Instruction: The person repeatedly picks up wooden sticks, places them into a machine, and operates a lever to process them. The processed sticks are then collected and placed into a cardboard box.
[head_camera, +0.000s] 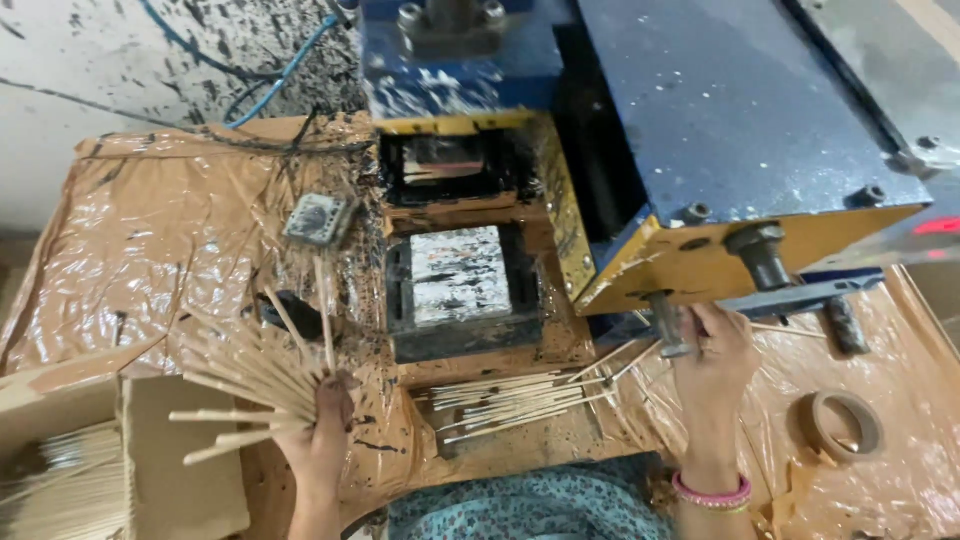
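Note:
My left hand grips a fanned bunch of thin wooden sticks that spread up and to the left. My right hand is closed around the grey metal lever handle under the yellow edge of a blue press machine. In front of the machine's dark square mould block lies a loose row of wooden sticks on the tape-covered bench. A pink bangle sits on my right wrist.
Brown shiny wrapping covers the bench. An open cardboard box with stacked sticks stands at the lower left. A roll of brown tape lies at the right. A small grey switch box and blue cables sit behind.

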